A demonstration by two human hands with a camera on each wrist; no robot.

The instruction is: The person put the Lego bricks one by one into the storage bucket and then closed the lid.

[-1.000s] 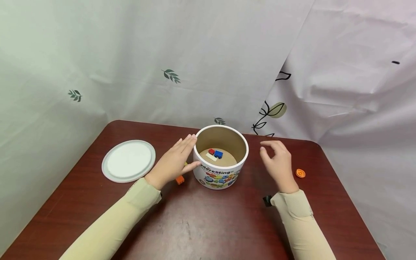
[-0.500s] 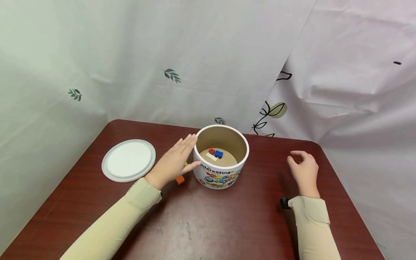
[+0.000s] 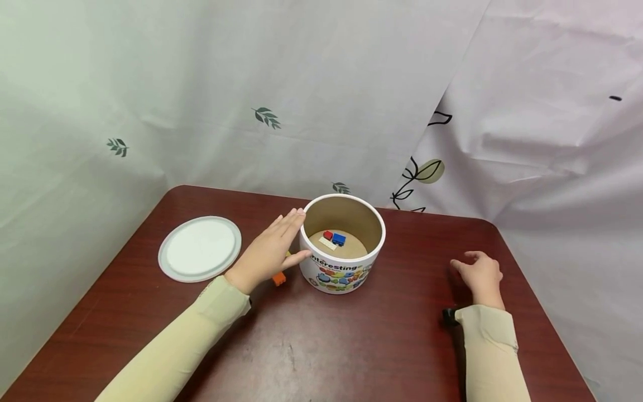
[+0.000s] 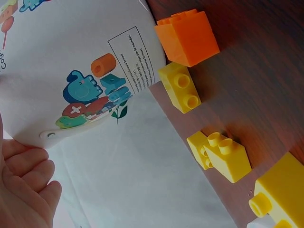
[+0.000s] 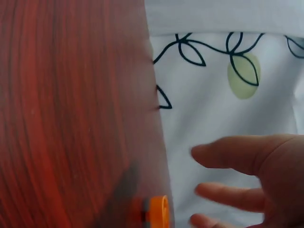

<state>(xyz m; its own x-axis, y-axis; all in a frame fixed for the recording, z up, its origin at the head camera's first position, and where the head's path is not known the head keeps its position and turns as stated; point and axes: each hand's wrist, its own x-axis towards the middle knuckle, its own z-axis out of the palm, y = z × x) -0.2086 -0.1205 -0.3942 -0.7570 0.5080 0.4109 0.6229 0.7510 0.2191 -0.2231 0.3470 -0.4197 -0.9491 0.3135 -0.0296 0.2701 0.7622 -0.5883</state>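
Observation:
My left hand point(image 3: 268, 251) rests with straight fingers against the left side of a round white tub point(image 3: 337, 273) with printed pictures. Inside the tub lie a blue block point(image 3: 339, 239), a red piece point(image 3: 328, 235) and a cream flat piece point(image 3: 327, 243). My right hand point(image 3: 482, 276) is over the table's right side, loosely bent and holding nothing. In the right wrist view, a round orange piece point(image 5: 159, 211) sits near its spread fingers point(image 5: 228, 154), apart from them; the hand hides it in the head view.
The white lid point(image 3: 200, 249) lies on the brown table point(image 3: 346, 346) at the left. Beside the tub, the left wrist view shows an orange block point(image 4: 188, 39) and several yellow blocks point(image 4: 179, 88). A patterned curtain point(image 3: 281, 72) hangs behind the table.
My right hand has moved right, away from the tub, and come down over the orange piece, which was visible a second ago. The left hand and tub stay put.

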